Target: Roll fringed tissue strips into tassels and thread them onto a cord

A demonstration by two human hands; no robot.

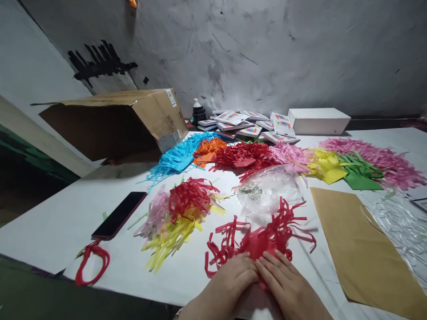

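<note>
A red fringed tissue-paper tassel (258, 243) lies on the white table just in front of me, its cut strips spread to both sides. My left hand (231, 278) is closed on the near left part of its uncut middle, with the fingertips bent over the paper. Against it, my right hand (283, 280) grips the same red paper from the right. Its fingers are long and close together on top, and the thumb is hidden. Beyond my hands rests a clear plastic bag (270, 189) with small metallic pieces inside.
Left are a pile of red, yellow and pink tassels (191, 200), a phone (119, 215) and a red cord (93, 264). Brown paper (363, 249) and clear cord (400, 222) lie right. Behind stand a cardboard box (160, 113), flat packs (233, 118) and a white box (318, 121).
</note>
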